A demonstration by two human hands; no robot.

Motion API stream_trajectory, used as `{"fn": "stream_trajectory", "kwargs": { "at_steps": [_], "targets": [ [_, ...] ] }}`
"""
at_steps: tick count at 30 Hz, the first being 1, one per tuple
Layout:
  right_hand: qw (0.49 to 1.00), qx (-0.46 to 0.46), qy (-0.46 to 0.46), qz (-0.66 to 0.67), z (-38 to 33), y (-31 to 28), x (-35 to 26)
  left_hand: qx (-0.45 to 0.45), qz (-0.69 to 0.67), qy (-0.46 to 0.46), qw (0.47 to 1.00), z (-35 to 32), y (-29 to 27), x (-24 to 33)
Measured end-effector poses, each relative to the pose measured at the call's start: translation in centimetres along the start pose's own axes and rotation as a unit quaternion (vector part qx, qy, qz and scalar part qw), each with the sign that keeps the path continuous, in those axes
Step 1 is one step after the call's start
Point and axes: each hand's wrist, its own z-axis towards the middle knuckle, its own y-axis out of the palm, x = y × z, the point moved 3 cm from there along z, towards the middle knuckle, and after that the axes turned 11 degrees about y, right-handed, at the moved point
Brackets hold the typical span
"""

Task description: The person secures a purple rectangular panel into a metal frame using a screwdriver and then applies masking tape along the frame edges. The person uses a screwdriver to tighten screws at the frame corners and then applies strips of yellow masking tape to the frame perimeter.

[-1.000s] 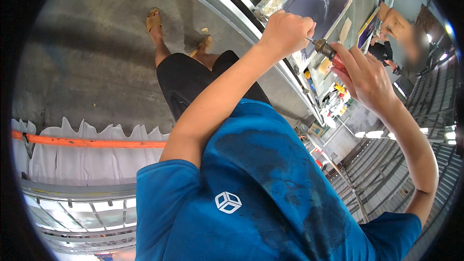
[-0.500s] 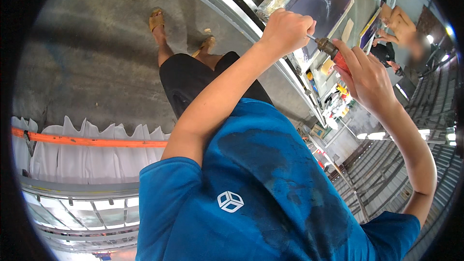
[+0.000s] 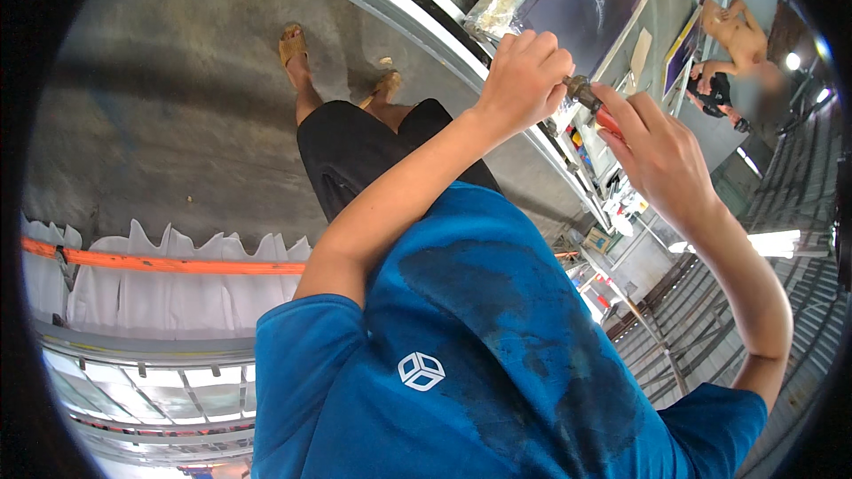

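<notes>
"Head view: how do the fingers stand?"

"The right hand (image 3: 661, 155) wraps its fingers round a red-handled tool (image 3: 593, 102), thumb below, index above. The left hand (image 3: 530, 78) is curled into a fist; I cannot tell whether it pinches anything."

"What has just changed?"

"Half a second ago a thin shaft showed bare between the fist and the tool's metal collar (image 3: 579, 90). Now the collar sits touching the fist or just beside it, the shaft almost hidden. I'd judge the working end is now deeper in the left hand's grasp, so the contact itself can't be checked."

"And its direction?"

"Working end toward the fist, up and left in view. The long axis slants from there down and right into the right palm, which hides the butt."

"Where is that?"

"Between both hands; in view, below the dark, pale-bordered panel (image 3: 590, 13)."
</notes>
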Motion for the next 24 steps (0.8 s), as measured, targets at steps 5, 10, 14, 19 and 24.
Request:
{"fn": "stream_trajectory", "kwargs": {
  "at_steps": [5,10,14,19,24],
  "targets": [
    [0.999,0.015,0.001,0.046,0.6,0.8,0.2,0.030,0.004,-0.002,1.000,0.1,-0.6,0.5],
    [0.966,-0.057,0.154,0.198,1.1,0.3,0.1,0.000,0.006,-0.010,1.000,0.4,-0.8,0.4],
    [0.936,-0.078,0.231,0.253,0.9,0.8,0.3,-0.026,-0.005,-0.008,1.000,0.3,-1.0,0.3],
    [0.880,-0.146,0.285,0.351,1.1,1.9,2.1,-0.077,0.065,0.005,0.995,0.7,-2.8,0.9],
    [0.930,-0.075,0.194,0.304,2.5,0.8,2.4,-0.126,0.221,-0.020,0.967,0.2,-9.9,-0.9]
  ]
}}
